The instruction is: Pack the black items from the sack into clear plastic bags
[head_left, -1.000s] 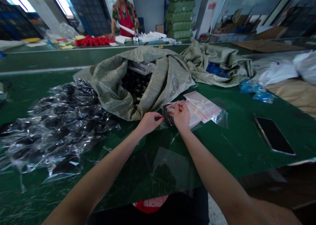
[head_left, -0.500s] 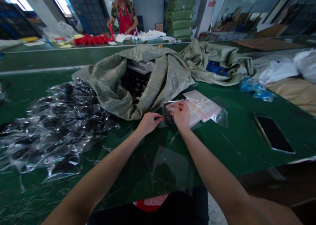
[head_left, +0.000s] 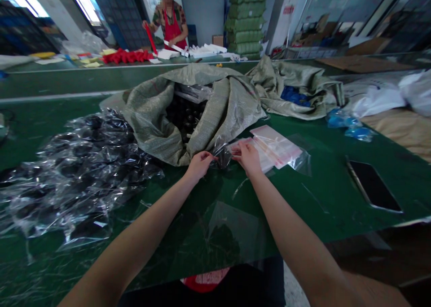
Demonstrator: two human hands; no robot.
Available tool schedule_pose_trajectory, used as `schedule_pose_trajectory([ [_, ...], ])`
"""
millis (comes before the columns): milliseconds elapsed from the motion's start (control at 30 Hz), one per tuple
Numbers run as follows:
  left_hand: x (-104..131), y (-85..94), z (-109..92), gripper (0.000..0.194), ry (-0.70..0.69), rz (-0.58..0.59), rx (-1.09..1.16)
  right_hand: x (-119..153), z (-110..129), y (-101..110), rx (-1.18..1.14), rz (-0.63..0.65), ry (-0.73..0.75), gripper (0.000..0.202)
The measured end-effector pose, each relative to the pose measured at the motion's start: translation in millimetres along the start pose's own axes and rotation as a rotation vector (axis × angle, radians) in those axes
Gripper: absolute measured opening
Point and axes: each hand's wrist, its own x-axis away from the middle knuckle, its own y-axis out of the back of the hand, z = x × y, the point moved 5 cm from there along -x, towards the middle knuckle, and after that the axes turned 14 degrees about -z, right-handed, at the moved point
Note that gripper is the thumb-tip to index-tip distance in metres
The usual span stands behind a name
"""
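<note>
With the left hand [head_left: 200,164], pinching the edge of a clear plastic bag [head_left: 222,158], dark inside, at the bench [head_left: 303,203]; with the right hand [head_left: 248,157], reaching loosely open beside it. Probably light, limp, slippery; best pinched at an edge. Beyond, near an open woven sack [head_left: 232,103].

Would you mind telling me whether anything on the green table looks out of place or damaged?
A flat, clear plastic sheet lies alone near the front edge of the green table, apart from the pink-edged clear packets by the right hand, so it looks stray. No damage shows.
</note>
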Motion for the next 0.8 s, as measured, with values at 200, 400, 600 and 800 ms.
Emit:
schedule_pose_trajectory([
  [200,-7,3.8,9,0.011,0.082,-0.077,0.051,21,15,-2,-0.037,0.337,-0.193,0.023],
  [400,-10,3.9,13,0.014,0.081,-0.105,0.047,23,11,1,0.122,0.432,-0.125,0.03],
  [600,-11,5.0,14,0.013,0.068,-0.126,0.039,16,0,-2,0.108,0.298,-0.062,0.011],
  [800,-9,5.9,11,0.012,0.079,-0.137,0.034,13,4,-2,0.117,0.274,-0.021,0.005],
])
